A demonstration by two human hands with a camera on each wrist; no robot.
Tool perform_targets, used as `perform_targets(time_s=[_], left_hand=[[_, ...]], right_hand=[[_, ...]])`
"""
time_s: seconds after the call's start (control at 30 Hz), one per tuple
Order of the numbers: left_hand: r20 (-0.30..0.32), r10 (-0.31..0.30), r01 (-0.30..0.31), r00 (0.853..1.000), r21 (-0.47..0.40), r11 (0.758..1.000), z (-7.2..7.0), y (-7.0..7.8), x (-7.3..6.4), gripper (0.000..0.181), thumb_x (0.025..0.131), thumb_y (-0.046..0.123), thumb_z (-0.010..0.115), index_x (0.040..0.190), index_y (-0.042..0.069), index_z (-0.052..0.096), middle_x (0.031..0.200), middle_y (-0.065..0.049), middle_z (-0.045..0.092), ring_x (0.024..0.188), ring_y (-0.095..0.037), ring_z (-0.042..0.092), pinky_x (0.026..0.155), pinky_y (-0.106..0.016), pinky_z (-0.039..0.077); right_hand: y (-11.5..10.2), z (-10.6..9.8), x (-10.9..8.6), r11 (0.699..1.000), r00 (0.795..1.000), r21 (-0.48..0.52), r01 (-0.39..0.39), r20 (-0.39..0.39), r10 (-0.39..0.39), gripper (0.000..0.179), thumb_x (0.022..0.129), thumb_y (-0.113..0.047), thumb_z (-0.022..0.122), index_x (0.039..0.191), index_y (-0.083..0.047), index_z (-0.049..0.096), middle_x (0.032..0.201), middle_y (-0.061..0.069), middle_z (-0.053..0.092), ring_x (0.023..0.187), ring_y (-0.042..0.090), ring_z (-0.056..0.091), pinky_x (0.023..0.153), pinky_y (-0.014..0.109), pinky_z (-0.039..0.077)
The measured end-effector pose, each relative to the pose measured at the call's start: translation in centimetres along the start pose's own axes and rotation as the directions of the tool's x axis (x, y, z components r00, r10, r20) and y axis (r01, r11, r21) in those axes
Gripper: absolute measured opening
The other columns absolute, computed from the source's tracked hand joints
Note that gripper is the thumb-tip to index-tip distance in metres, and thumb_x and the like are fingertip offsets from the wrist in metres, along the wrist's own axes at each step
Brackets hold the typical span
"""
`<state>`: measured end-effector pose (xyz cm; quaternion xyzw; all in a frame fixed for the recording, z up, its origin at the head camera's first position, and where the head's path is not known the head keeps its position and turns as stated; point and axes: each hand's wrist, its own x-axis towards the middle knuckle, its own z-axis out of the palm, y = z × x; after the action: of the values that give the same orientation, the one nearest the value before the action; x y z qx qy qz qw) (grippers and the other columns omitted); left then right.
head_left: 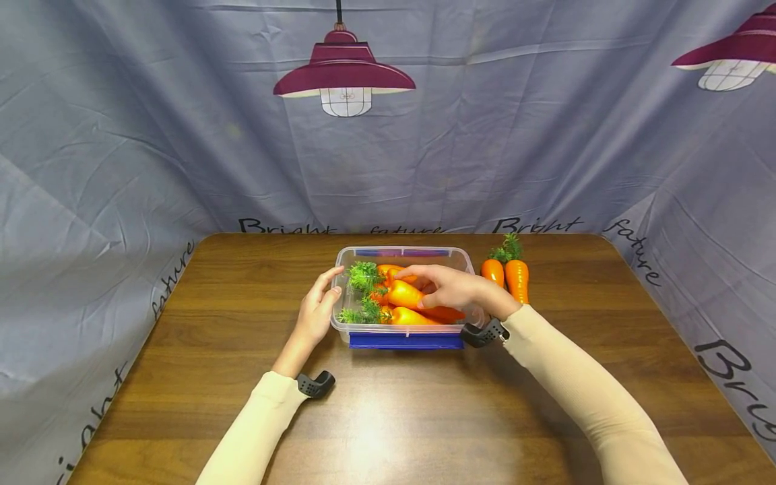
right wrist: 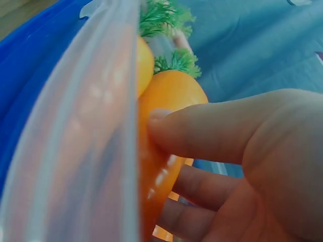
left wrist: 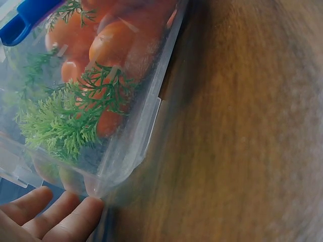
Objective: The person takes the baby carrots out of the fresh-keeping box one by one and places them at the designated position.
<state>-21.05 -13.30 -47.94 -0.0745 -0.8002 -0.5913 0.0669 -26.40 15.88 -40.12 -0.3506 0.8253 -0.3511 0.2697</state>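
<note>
A clear plastic container with blue side latches holds several orange carrots with green leafy tops. My right hand reaches inside and pinches a carrot. In the right wrist view, the thumb presses one side of that carrot and the fingers lie behind it. My left hand is at the container's left end, fingers fairly straight. The left wrist view shows its fingertips against or very near the clear wall; firm contact cannot be told.
Two more carrots lie on the wooden table, right of the container and partly behind my right forearm. A grey-blue printed curtain hangs behind the table and along both sides. Each wrist wears a black strap device.
</note>
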Motion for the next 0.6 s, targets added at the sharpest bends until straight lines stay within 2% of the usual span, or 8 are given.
perform_targets(time_s=[0.13, 0.23, 0.3, 0.33, 0.4, 0.47, 0.6], left_hand=[[-0.001, 0.001, -0.001, 1.000, 0.005, 1.000, 0.1, 0.1, 0.0, 0.044, 0.103, 0.014, 0.047, 0.147, 0.014, 0.053, 0.158, -0.012, 0.047, 0.135, -0.028, 0.046, 0.101, -0.043, 0.040], [-0.003, 0.006, -0.006, 1.000, 0.006, 1.000, 0.1, 0.1, 0.0, 0.044, 0.103, 0.013, 0.047, 0.147, 0.014, 0.053, 0.158, -0.013, 0.047, 0.129, -0.030, 0.048, 0.097, -0.042, 0.041], [-0.005, 0.016, -0.016, 1.000, 0.001, 1.000, 0.2, 0.1, 0.0, 0.044, 0.103, 0.012, 0.047, 0.146, 0.013, 0.053, 0.157, -0.014, 0.048, 0.136, -0.030, 0.048, 0.104, -0.045, 0.043], [-0.006, 0.020, -0.020, 1.000, -0.005, 1.000, 0.2, 0.1, 0.0, 0.044, 0.103, 0.011, 0.047, 0.146, 0.013, 0.053, 0.157, -0.014, 0.048, 0.140, -0.031, 0.047, 0.108, -0.048, 0.042], [-0.007, 0.028, -0.028, 1.000, -0.015, 0.999, 0.1, 0.0, 0.1, 0.043, 0.103, 0.011, 0.047, 0.146, 0.012, 0.053, 0.157, -0.015, 0.049, 0.145, -0.034, 0.044, 0.114, -0.053, 0.039], [-0.007, 0.032, -0.032, 0.999, -0.022, 0.999, 0.1, 0.0, 0.1, 0.043, 0.103, 0.010, 0.047, 0.146, 0.011, 0.053, 0.156, -0.015, 0.049, 0.148, -0.035, 0.041, 0.118, -0.057, 0.035], [-0.006, 0.029, -0.029, 1.000, -0.027, 0.999, 0.1, 0.0, 0.0, 0.043, 0.103, 0.010, 0.047, 0.145, 0.010, 0.054, 0.156, -0.016, 0.049, 0.149, -0.037, 0.039, 0.119, -0.058, 0.035]], right_hand=[[-0.1, -0.4, -0.3, 0.998, 1.000, 0.055, 0.004, -0.031, -0.002, 0.066, 0.095, 0.000, 0.062, 0.156, -0.007, 0.038, 0.159, 0.019, 0.041, 0.137, 0.042, 0.050, 0.116, 0.056, 0.040], [0.0, -0.7, -0.6, 0.995, 0.998, 0.100, 0.001, -0.067, 0.006, 0.069, 0.095, -0.001, 0.062, 0.158, -0.007, 0.034, 0.161, 0.019, 0.038, 0.134, 0.039, 0.051, 0.112, 0.050, 0.045], [0.1, -0.9, -0.8, 0.988, 0.997, 0.155, -0.013, -0.077, 0.026, 0.070, 0.096, -0.002, 0.060, 0.160, -0.009, 0.030, 0.159, 0.020, 0.039, 0.124, 0.032, 0.056, 0.098, 0.042, 0.054], [0.2, -1.0, -0.9, 0.982, 0.996, 0.186, -0.021, -0.078, 0.036, 0.071, 0.097, -0.002, 0.058, 0.161, -0.010, 0.027, 0.156, 0.022, 0.042, 0.114, 0.028, 0.060, 0.088, 0.037, 0.056], [0.3, -1.2, -1.2, 0.965, 0.995, 0.259, -0.039, -0.077, 0.060, 0.071, 0.099, -0.002, 0.055, 0.162, -0.013, 0.024, 0.152, 0.023, 0.044, 0.103, 0.021, 0.060, 0.072, 0.031, 0.055], [0.3, -1.4, -1.4, 0.945, 0.993, 0.323, -0.051, -0.089, 0.084, 0.071, 0.100, -0.003, 0.053, 0.163, -0.016, 0.021, 0.147, 0.025, 0.046, 0.094, 0.017, 0.059, 0.062, 0.028, 0.053], [0.5, -1.9, -2.1, 0.895, 0.986, 0.445, -0.032, -0.135, 0.102, 0.069, 0.102, -0.005, 0.050, 0.163, -0.017, 0.019, 0.145, 0.023, 0.046, 0.103, 0.015, 0.061, 0.071, 0.032, 0.058]])
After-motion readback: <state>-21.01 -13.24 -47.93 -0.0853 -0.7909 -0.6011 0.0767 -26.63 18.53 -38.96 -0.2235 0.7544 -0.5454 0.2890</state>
